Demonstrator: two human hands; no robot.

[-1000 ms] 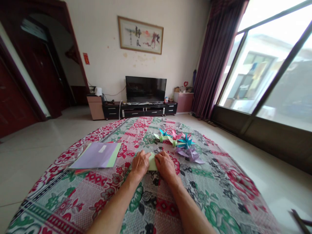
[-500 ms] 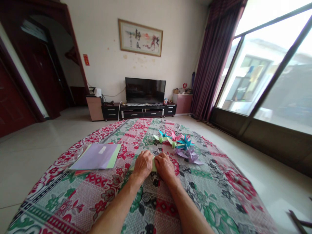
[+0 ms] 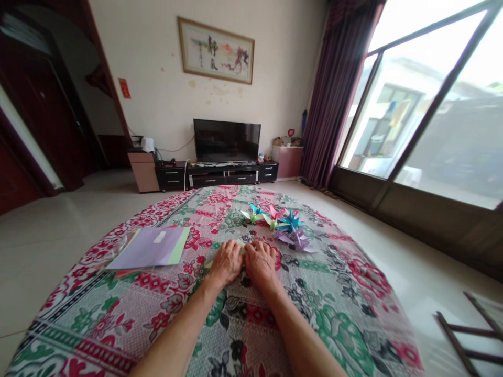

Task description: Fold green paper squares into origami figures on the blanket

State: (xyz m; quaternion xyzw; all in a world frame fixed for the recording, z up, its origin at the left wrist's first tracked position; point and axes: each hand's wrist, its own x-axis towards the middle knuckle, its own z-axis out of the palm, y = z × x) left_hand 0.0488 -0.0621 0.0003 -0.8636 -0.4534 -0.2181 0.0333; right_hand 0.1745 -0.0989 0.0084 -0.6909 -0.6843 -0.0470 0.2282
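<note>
Both forearms are bare from the bottom edge of the view up to the wrists, with no sleeves showing. The left hand and right hand wear no gloves.

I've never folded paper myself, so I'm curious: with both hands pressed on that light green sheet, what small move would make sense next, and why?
Probably running the fingertips outward along the fold to sharpen the crease. Both the left hand and right hand lie flat, side by side, on the light green paper sheet, which is almost hidden beneath them on the floral tablecloth. Finished folded paper flowers lie just beyond.
</note>
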